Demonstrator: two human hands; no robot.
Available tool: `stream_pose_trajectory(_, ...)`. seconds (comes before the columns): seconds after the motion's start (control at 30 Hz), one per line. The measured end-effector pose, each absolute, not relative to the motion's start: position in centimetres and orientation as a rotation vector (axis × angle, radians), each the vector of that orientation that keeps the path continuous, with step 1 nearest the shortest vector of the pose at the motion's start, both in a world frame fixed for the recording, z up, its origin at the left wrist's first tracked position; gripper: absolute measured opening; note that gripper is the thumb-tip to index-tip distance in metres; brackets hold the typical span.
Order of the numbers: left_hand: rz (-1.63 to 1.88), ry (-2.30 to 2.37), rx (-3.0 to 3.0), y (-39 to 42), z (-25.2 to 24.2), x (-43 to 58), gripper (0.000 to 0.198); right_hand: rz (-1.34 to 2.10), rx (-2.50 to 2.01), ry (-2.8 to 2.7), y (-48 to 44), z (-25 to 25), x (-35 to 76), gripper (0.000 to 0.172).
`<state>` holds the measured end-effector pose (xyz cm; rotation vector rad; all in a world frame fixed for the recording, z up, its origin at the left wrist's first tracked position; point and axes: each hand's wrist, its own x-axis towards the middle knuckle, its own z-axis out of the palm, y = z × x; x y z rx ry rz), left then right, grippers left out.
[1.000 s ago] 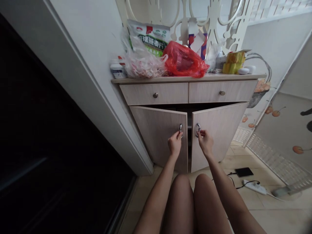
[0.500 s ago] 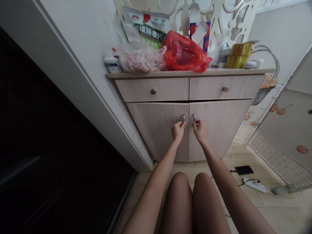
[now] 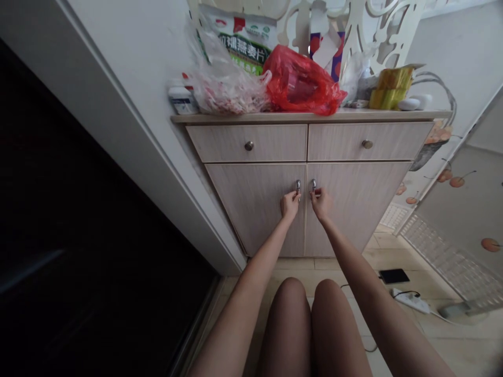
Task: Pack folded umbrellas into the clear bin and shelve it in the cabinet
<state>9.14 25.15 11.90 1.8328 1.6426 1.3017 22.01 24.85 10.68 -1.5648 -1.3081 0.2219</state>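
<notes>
A pale wood-grain cabinet stands before my knees. Its left door and right door both sit flush in the frame, with a thin seam between them. My left hand pinches the metal handle of the left door. On the other side of the seam, my right hand has its fingers closed round the right door's handle. The lower part of each handle is hidden by my fingers. Above the doors are a left drawer and a right drawer, both closed, with round knobs.
Along the cabinet top lie a red plastic bag, a clear bag, a white bottle and yellow tape rolls. On the floor at right are a phone-like black device and a power strip.
Both doors have swung inward from slightly ajar to closed, and the dark gap below the drawers is gone. My hands have moved forward with the handles.
</notes>
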Motion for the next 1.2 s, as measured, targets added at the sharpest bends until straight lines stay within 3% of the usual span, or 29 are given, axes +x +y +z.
stream_pose_trajectory(0.53,1.276,1.68,1.903,26.1,11.5,9.0,0.02,0.219,-1.574,-1.308,25.3,10.4,21.9,0.042)
stream_pose_trajectory(0.7,1.302,1.664,1.879,25.7,11.5,9.1,0.02,0.206,-1.568,-1.313,25.0,10.3,21.7,0.038)
stream_pose_trajectory(1.07,1.085,1.464,1.763,21.2,14.1,6.8,0.014,0.31,-1.6,-1.536,22.6,12.1,24.3,0.04)
stream_pose_trajectory(1.13,0.992,1.35,1.677,19.0,14.3,5.3,0.025,0.398,-1.619,-1.629,21.0,12.8,25.6,0.037)
stream_pose_trajectory(1.2,0.954,1.256,1.583,17.1,14.6,4.2,0.044,0.574,-1.526,-1.702,19.3,13.7,26.7,0.051)
